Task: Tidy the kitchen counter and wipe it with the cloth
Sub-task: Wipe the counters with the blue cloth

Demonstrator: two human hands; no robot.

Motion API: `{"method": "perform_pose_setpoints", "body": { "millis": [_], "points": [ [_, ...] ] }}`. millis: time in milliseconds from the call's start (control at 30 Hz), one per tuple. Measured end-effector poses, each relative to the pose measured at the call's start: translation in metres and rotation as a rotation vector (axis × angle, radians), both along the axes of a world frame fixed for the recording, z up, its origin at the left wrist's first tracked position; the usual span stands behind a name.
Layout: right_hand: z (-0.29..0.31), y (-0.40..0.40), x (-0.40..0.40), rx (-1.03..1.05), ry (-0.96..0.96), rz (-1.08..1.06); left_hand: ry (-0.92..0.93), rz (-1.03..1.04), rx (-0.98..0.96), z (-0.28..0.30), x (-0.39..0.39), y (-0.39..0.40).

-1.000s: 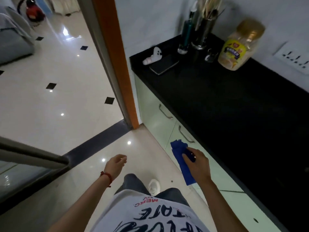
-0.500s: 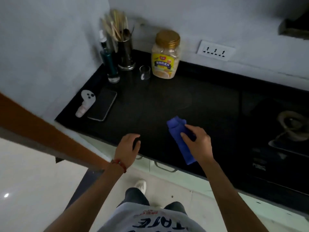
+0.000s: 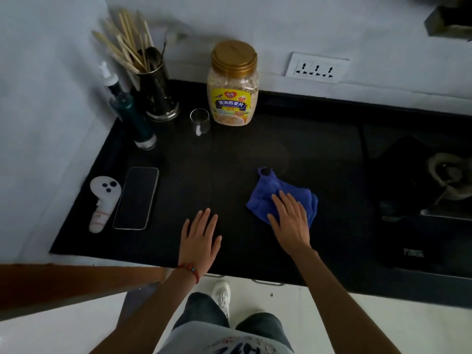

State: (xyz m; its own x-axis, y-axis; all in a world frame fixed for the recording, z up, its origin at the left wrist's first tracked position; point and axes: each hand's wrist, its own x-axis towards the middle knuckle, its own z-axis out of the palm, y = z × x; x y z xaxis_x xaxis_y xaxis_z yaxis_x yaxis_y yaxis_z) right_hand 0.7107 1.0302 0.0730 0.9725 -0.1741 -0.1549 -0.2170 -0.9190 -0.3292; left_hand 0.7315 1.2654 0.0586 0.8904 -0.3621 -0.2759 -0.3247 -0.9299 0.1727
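On the counter, both hands lay flat, right hand pressing the cloth, left hand bare; behind them the jar held oats and the metal holder chopsticks.

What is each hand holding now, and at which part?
Nothing is gripped. The right hand presses flat on the near part of the cloth; the left hand lies flat on the bare counter.

A black kitchen counter is running along the wall, carrying a blue cloth right of its middle. Near the left edge a ghost-shaped toy is lying just beside a dark phone. Toward the back are standing a pump bottle, a metal chopstick holder, a small glass cup and a gold-lidded oats jar
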Motion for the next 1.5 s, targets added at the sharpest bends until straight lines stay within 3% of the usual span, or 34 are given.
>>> {"method": "perform_pose_setpoints", "body": {
  "millis": [267, 533, 933, 1300, 1500],
  "points": [
    [-0.013, -0.009, 0.021, -0.167, 0.101, 0.137, -0.04, -0.014, -0.002, -0.005, 0.003, -0.001],
    [-0.012, -0.026, 0.053, -0.163, 0.074, 0.312, -0.065, -0.006, -0.004, -0.007, 0.003, -0.001],
    [-0.009, -0.057, 0.105, -0.163, 0.133, 0.204, -0.099, -0.009, 0.018, -0.008, 0.002, -0.003],
    [-0.004, -0.05, 0.086, -0.128, 0.144, 0.269, -0.113, -0.007, 0.031, -0.006, 0.001, -0.005],
    [0.009, -0.049, 0.065, -0.028, 0.169, 0.199, -0.097, 0.002, 0.026, -0.002, 0.0, -0.004]
  ]
}}
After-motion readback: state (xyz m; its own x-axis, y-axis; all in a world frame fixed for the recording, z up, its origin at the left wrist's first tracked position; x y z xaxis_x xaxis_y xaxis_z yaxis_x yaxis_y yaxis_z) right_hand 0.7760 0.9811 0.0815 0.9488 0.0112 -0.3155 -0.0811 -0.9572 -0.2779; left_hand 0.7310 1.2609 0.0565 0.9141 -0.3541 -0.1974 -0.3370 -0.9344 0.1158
